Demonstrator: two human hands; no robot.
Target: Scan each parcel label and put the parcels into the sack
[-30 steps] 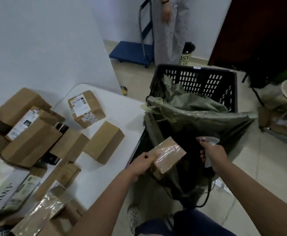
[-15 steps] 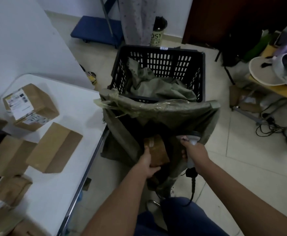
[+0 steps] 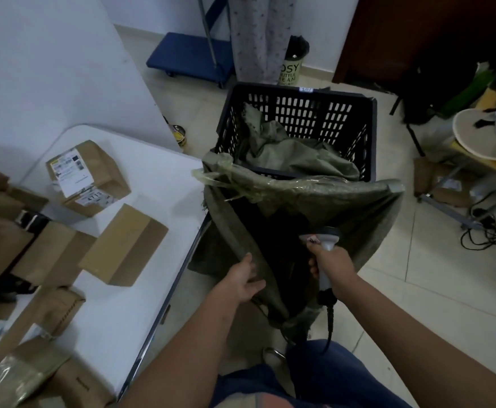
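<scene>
A green woven sack hangs open beside the white table, its dark inside hiding what lies there. My left hand rests at the sack's near rim with relaxed fingers and holds nothing. My right hand grips the handle of a grey barcode scanner, its head pointing into the sack and its cable hanging down. On the table lie several brown cardboard parcels, among them a labelled box and a plain box.
A black plastic crate with more green sacking stands behind the sack. A blue platform trolley and a standing person's legs are farther back. Cables and clutter lie on the floor at right.
The taped brown parcel my left hand held has gone down into the sack and is out of sight. My left hand is now empty at the sack's rim. The scanner hand has barely moved.
</scene>
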